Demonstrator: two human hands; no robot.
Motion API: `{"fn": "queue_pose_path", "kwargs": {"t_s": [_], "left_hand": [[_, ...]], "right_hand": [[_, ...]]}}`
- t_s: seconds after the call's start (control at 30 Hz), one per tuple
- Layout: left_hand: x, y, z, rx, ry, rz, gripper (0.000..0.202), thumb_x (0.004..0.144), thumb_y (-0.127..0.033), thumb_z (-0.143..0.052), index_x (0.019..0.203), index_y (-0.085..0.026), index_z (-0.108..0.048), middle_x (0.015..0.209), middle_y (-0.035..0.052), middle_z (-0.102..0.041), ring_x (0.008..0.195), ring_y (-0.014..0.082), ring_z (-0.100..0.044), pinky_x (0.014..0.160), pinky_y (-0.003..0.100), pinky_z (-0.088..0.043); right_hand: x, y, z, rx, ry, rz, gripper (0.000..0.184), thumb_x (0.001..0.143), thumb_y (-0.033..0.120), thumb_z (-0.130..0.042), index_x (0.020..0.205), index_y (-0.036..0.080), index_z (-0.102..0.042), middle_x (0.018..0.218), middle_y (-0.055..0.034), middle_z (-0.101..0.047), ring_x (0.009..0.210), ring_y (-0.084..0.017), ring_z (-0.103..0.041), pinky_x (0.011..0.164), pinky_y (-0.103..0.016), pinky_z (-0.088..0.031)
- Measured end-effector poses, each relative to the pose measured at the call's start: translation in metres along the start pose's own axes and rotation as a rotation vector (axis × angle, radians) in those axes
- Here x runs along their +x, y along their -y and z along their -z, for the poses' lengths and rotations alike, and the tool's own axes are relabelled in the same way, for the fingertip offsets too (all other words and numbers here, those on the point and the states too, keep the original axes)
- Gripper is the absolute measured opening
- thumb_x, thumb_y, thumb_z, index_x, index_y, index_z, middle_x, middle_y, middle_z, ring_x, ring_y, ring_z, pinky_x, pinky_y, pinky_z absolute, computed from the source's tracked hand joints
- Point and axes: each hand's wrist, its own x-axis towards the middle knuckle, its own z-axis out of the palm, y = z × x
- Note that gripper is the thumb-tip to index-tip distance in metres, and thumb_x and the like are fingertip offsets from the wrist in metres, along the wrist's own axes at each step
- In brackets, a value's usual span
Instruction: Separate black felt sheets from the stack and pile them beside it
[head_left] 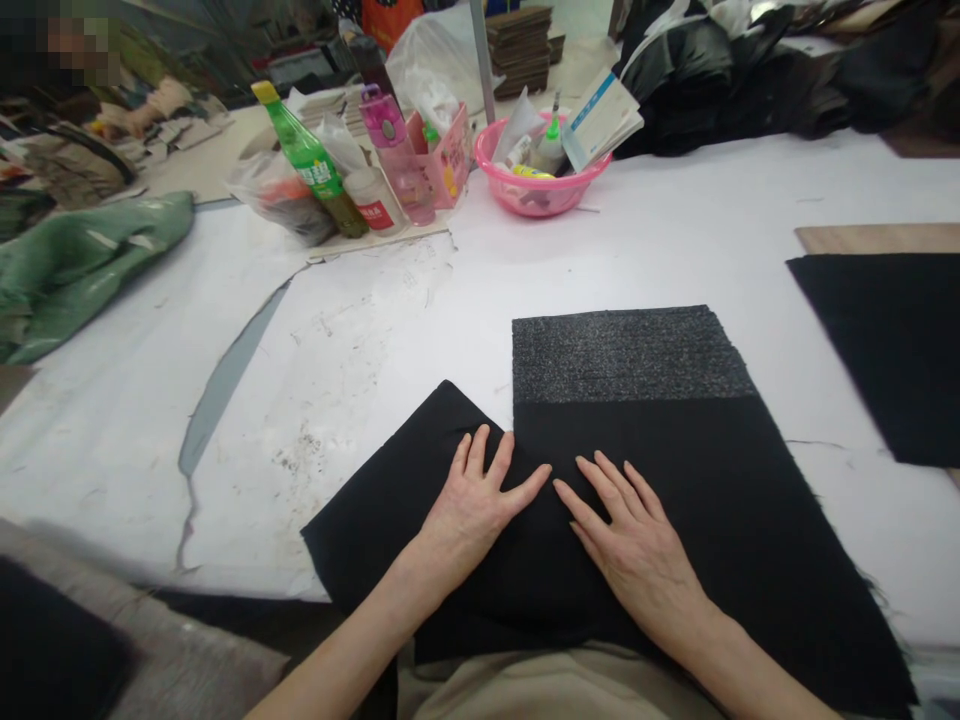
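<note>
Black fabric (720,500) lies across the near edge of the white table, its right edge frayed. Along its far end runs a speckled grey band (630,357). To the left, a black flap or piece of cloth (397,470) angles outward; whether it is joined to the rest I cannot tell. My left hand (480,495) lies flat with spread fingers on the cloth where the angled part meets the main part. My right hand (630,530) rests open on the main part, its fingertips a short way from my left thumb. Neither hand grips anything.
A pink basin (540,195) with bottles and a booklet stands at the back, beside a green bottle (307,160) and a pink tumbler (397,150). More black fabric (900,350) lies at right. The table's white cover (247,480) is torn at left, near a green sheet (90,260).
</note>
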Motion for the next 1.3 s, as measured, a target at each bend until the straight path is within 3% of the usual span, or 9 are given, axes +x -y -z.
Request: {"fn": "queue_pose_path", "kwargs": {"t_s": [0.23,0.4,0.6,0.67,0.77,0.9,1.03,1.17,1.3], "left_hand": [[0.000,-0.002,0.003,0.003,0.034,0.026,0.069,0.091,-0.014,-0.056,0.148,-0.040,-0.027,0.147,0.0201,-0.042,0.134,0.0447,-0.040,0.102,0.062,-0.041],[0.000,-0.002,0.004,0.033,0.046,0.062,0.068,0.090,-0.011,-0.054,0.149,-0.035,-0.029,0.146,0.0219,-0.044,0.133,0.0429,-0.043,0.102,0.058,-0.043],[0.002,0.002,0.005,0.067,0.041,0.090,0.064,0.090,-0.009,-0.053,0.147,-0.030,-0.034,0.145,0.0216,-0.045,0.132,0.0428,-0.044,0.101,0.055,-0.045],[0.002,0.002,0.005,0.070,0.040,0.098,0.063,0.090,-0.008,-0.051,0.147,-0.028,-0.035,0.145,0.0211,-0.045,0.132,0.0419,-0.044,0.101,0.055,-0.045],[0.002,0.002,0.005,0.079,0.028,0.102,0.061,0.090,-0.006,-0.048,0.146,-0.026,-0.036,0.144,0.0201,-0.047,0.132,0.0406,-0.045,0.102,0.054,-0.045],[0.003,0.003,0.005,0.079,0.006,0.100,0.057,0.091,-0.006,-0.046,0.145,-0.023,-0.039,0.143,0.0195,-0.049,0.131,0.0380,-0.047,0.102,0.053,-0.045],[0.001,0.007,0.006,0.054,-0.024,0.107,0.053,0.091,-0.007,-0.046,0.143,-0.018,-0.042,0.141,0.0174,-0.052,0.130,0.0343,-0.049,0.102,0.049,-0.047],[-0.005,0.013,0.003,0.003,-0.064,0.104,0.050,0.091,-0.005,-0.047,0.140,-0.017,-0.046,0.139,0.0159,-0.053,0.130,0.0319,-0.049,0.103,0.047,-0.047],[-0.008,0.018,0.000,-0.120,-0.126,0.122,0.048,0.089,-0.003,-0.048,0.136,-0.015,-0.050,0.135,0.0145,-0.056,0.129,0.0295,-0.050,0.104,0.046,-0.047]], "right_hand": [[-0.008,0.001,0.003,-0.013,0.004,0.001,0.038,0.099,0.021,-0.046,0.135,0.026,-0.054,0.146,-0.0143,-0.045,0.140,-0.032,-0.033,0.110,-0.056,-0.036],[-0.019,0.001,0.007,-0.016,0.007,-0.001,0.039,0.099,0.018,-0.044,0.137,0.025,-0.052,0.148,-0.0135,-0.043,0.140,-0.031,-0.033,0.110,-0.056,-0.036],[-0.036,-0.001,0.011,-0.028,-0.025,-0.010,0.039,0.098,0.013,-0.044,0.135,0.024,-0.054,0.145,-0.0126,-0.047,0.137,-0.030,-0.039,0.109,-0.055,-0.037],[-0.037,-0.004,0.017,0.018,-0.043,-0.012,0.033,0.098,0.013,-0.046,0.126,0.022,-0.060,0.138,-0.0112,-0.054,0.131,-0.028,-0.046,0.106,-0.049,-0.041],[-0.026,-0.005,0.028,0.131,-0.075,-0.093,0.021,0.100,0.020,-0.047,0.107,0.022,-0.066,0.115,-0.0067,-0.065,0.108,-0.022,-0.061,0.090,-0.037,-0.049],[0.009,0.001,0.030,0.166,-0.020,-0.162,0.019,0.100,0.025,-0.047,0.096,0.022,-0.065,0.092,-0.0042,-0.064,0.080,-0.018,-0.062,0.072,-0.032,-0.050],[0.039,0.015,0.014,0.048,0.035,-0.192,0.005,0.093,0.025,-0.060,0.092,0.020,-0.061,0.086,-0.0051,-0.061,0.076,-0.021,-0.060,0.064,-0.032,-0.049],[0.053,0.022,0.005,0.025,0.070,-0.283,0.017,0.084,0.024,-0.073,0.081,0.021,-0.056,0.080,-0.0027,-0.059,0.073,-0.021,-0.061,0.059,-0.031,-0.048],[0.056,0.020,0.008,0.097,0.091,-0.299,0.021,0.083,0.021,-0.072,0.073,0.022,-0.054,0.074,-0.0001,-0.059,0.068,-0.019,-0.061,0.056,-0.029,-0.044]]}}
